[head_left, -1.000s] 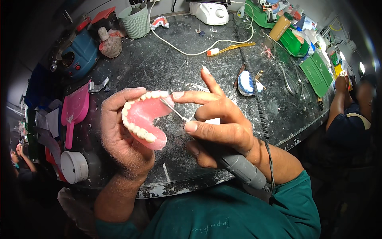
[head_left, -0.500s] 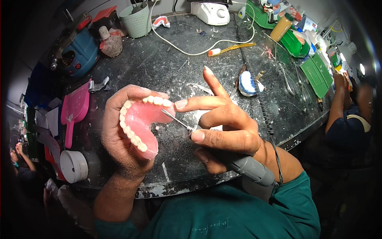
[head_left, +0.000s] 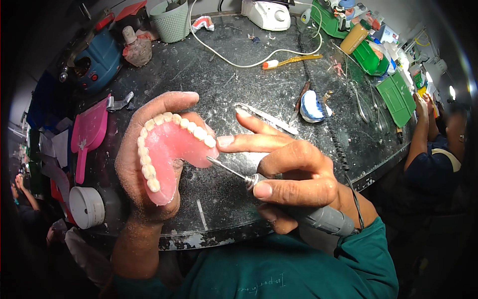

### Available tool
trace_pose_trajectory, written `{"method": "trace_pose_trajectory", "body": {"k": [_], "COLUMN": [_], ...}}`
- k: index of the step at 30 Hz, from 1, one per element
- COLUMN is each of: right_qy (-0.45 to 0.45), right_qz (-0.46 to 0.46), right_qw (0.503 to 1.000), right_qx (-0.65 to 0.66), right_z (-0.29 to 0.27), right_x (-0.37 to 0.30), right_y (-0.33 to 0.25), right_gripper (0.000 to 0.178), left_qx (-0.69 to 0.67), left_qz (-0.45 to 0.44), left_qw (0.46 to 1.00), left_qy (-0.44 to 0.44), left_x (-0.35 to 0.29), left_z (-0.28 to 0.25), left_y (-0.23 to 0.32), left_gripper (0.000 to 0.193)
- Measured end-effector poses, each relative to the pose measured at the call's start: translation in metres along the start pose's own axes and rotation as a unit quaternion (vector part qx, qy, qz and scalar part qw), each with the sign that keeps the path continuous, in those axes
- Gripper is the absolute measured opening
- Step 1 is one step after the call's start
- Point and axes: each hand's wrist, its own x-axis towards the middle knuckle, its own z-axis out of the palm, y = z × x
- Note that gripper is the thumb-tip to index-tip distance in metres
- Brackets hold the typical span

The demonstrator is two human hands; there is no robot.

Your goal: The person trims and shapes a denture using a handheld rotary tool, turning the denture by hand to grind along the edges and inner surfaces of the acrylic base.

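A pink denture (head_left: 169,144) with a curved row of cream teeth rests in my left hand (head_left: 130,164), whose dusty fingers wrap behind it. My right hand (head_left: 298,179) grips a grey rotary handpiece (head_left: 326,219) much like a pen. Its thin metal bur (head_left: 226,167) points left, with the tip at the pink end of the denture below the last teeth on the right. One extended right finger touches that same end. The part of the denture against my left palm is hidden.
A black, dust-strewn bench (head_left: 219,94) carries a pink dustpan (head_left: 89,134), a white round tub (head_left: 86,207), a blue-and-white dental piece (head_left: 311,106) and a metal tool (head_left: 269,118). The handpiece's coiled cord (head_left: 338,144) runs along the right. Another person's arm (head_left: 420,124) shows at far right.
The denture has turned and tilted in my left hand, shifting slightly left. My right hand and the handpiece have moved a little down and right, the bur tip now lower on the denture's end.
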Motion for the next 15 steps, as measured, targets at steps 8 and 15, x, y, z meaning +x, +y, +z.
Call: {"method": "trace_pose_trajectory", "body": {"k": [8,15], "right_qy": [-0.015,0.003], "right_qz": [0.027,0.017], "right_qw": [1.0,1.0], "right_qx": [-0.001,-0.024], "right_z": [-0.002,0.001], "right_x": [0.001,-0.001], "right_y": [-0.005,-0.002], "right_gripper": [0.034,0.03], "left_qx": [-0.039,-0.007], "left_qz": [0.033,0.032], "left_qw": [0.999,0.999], "left_qy": [-0.009,-0.03], "left_x": [0.0,0.001], "left_z": [0.003,0.001], "left_y": [-0.002,0.0], "left_gripper": [0.06,0.055]}}
